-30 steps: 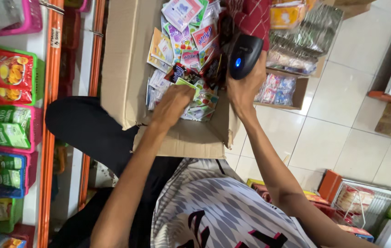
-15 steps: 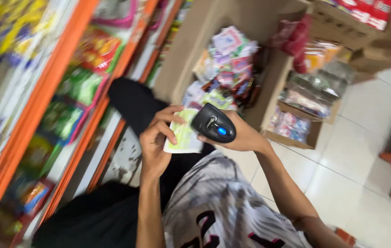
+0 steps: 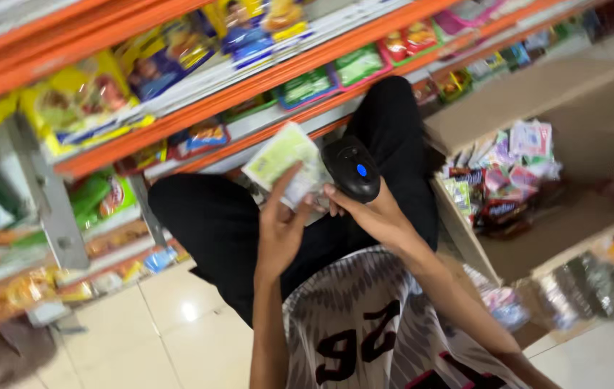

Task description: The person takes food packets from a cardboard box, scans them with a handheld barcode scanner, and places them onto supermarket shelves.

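Scanner against packet, over my lap.

My left hand (image 3: 278, 230) pinches a pale green packet (image 3: 285, 162); my right hand (image 3: 372, 212) grips a black scanner (image 3: 352, 168) just beside it. An open cardboard box (image 3: 537, 238) of sachets sits right of my knee.

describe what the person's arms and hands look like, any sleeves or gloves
Both arms are bare up to the edge of view, with no sleeve on either forearm. The left hand and right hand wear no gloves; no rings, watch or bands show. The shirt is white with a grey pattern and dark red numerals.
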